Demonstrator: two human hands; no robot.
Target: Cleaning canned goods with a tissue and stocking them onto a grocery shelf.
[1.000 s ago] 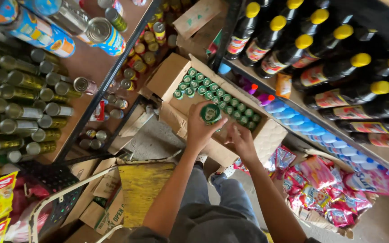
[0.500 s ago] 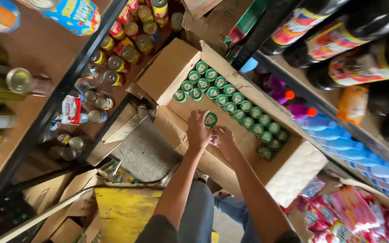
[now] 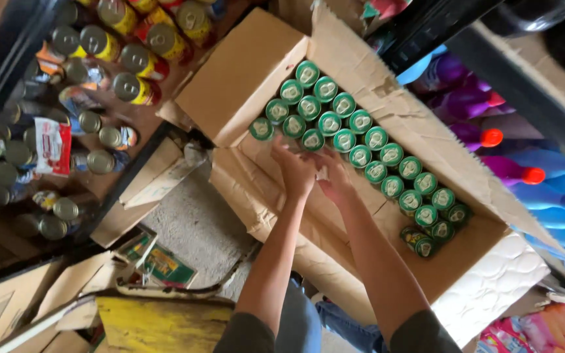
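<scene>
An open cardboard box (image 3: 243, 72) lies tilted in front of me and holds several green-topped cans (image 3: 361, 140) packed in two rows. Both my hands are inside it, pressed close together against the near row. My left hand (image 3: 295, 171) has its back to the camera, its curled fingers reaching up beside a green can (image 3: 312, 139). My right hand (image 3: 336, 183) is against it, with a small pale patch showing between the two. What either hand grips is hidden by the fingers.
Shelves at the left hold yellow-and-red tins (image 3: 135, 59) and silver-topped cans (image 3: 67, 209). Purple and blue bottles with red caps (image 3: 492, 137) lie on the right-hand shelves. Flattened cardboard (image 3: 152, 183) and a yellow crate (image 3: 165, 323) are on the floor below, beside my knees.
The camera has moved closer to the box. My left hand held a green can up above the rows; both hands have now dropped down to the near row and that can is no longer raised.
</scene>
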